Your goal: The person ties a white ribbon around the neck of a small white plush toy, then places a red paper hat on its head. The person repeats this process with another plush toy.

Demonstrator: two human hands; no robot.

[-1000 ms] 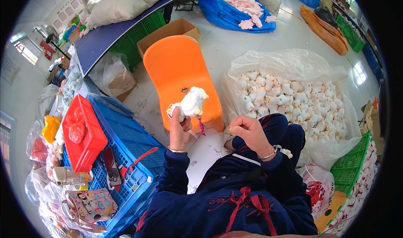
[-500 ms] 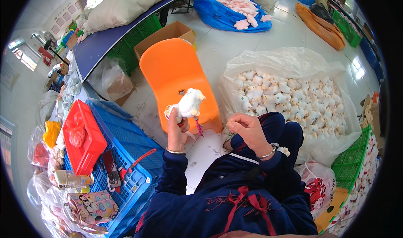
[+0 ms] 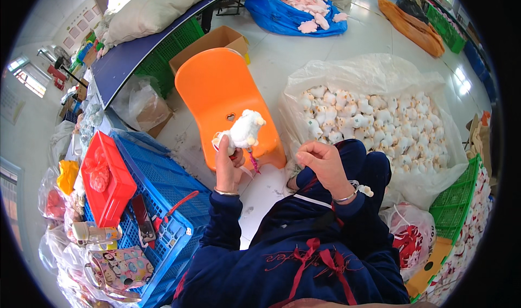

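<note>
My left hand [image 3: 226,164] is closed round a small white plush toy [image 3: 247,128], held up in front of the orange chair. The toy has pale yellowish feet, and a pinkish-purple strand [image 3: 253,162] hangs below it. My right hand [image 3: 321,162] is apart from the toy, to its right. Its thumb and forefinger are pinched together; whatever lies between them is too small to make out. A small whitish thing [image 3: 364,189] sits at the right wrist beside a bracelet.
An orange chair [image 3: 220,85] stands ahead. Right of it, a clear plastic bag [image 3: 315,72] holds many white plush pieces. Blue crates [image 3: 163,172] with a red tray [image 3: 116,191] stand at left, a green crate [image 3: 456,199] at right. A blue bag [image 3: 260,15] lies farther off.
The whole view has shifted slightly. My left hand still holds the plush toy; my right hand remains pinched, its wrist slightly turned.
</note>
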